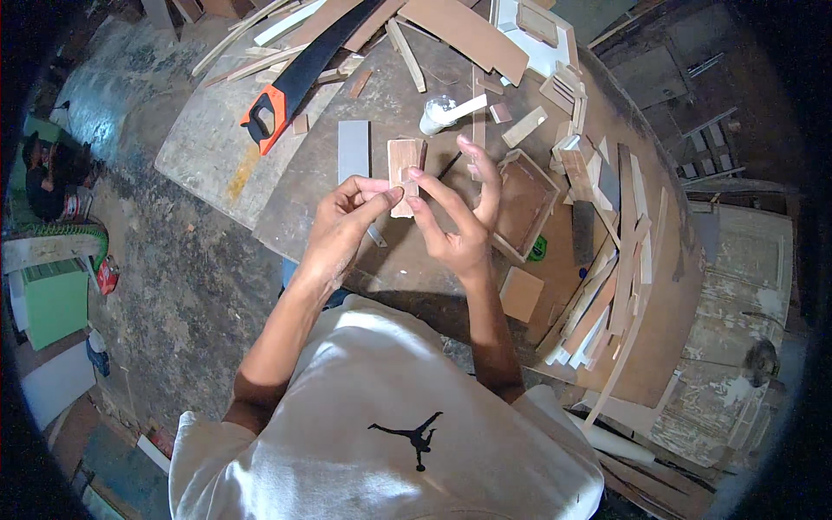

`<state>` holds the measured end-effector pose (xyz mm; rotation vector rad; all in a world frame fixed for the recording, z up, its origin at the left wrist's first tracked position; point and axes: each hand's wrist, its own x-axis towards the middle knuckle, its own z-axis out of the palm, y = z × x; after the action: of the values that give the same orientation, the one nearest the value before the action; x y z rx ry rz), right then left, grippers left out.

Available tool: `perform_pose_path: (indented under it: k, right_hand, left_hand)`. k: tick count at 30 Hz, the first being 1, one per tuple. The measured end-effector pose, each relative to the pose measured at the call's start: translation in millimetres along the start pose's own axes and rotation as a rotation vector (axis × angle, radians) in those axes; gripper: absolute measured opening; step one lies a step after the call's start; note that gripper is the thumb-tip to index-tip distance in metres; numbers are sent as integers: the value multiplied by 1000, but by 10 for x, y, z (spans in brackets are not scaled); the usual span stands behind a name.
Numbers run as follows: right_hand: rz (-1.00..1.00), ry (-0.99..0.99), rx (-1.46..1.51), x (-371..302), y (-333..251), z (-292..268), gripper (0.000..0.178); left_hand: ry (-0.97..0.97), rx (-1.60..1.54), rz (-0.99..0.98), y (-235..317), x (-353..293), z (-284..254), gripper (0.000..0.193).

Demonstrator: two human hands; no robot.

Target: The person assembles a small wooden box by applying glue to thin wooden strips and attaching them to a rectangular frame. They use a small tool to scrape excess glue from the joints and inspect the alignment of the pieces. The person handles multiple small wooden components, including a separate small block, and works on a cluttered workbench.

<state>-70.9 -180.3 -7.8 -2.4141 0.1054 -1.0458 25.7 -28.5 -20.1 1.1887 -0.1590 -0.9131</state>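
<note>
In front of my chest is a small, flat wooden block [405, 156] with a light grain and a rough lower end. My left hand [347, 217] is closed on its left side, the thumb lying across its face. The index finger and thumb of my right hand [459, 225] grip its right side, while the other fingers are raised and spread. Whether a smaller chip lies between the fingertips is too small to tell. Just beyond my left hand lies a grey strip [353, 149], and past the block stands a cup of white paste [433, 117] with a flat stick [468, 108] in it.
A handsaw [270, 113] with an orange and black handle lies at the far left of the workbench [303, 217]. Wood offcuts [607, 295] pile up along the right side. A wooden frame [520, 208] and a square brown piece [522, 294] lie by my right arm.
</note>
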Motion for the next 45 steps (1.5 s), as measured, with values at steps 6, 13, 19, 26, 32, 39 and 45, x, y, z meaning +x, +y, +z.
perform_pose_path:
  k: [6,13,19,26,32,39,45]
  right_hand:
    - [29,-17,83,6,-23,-20,31]
    - [164,2,281,3,50,-43,30]
    - [122,-36,181,35,19,-41,32]
    - [103,-67,98,25,12,-28,31]
    - [134,-69,118,37,29,-18,32]
    - [112,-73,137,37,52,-5,31]
    - [209,-66,474,16,188,29,23]
  left_hand:
    - [7,-28,3,22,-5,21,21]
    - [23,-26,-14,20,-3,39,21]
    - [19,-10,0,0,3,34,21]
    - [17,11,2,-13,11,7,21]
    - [37,35,-15,3,16,17,21]
    - [35,17,-14,-14,40,2,20]
    - [55,-62,-78,-28,57,-16,21]
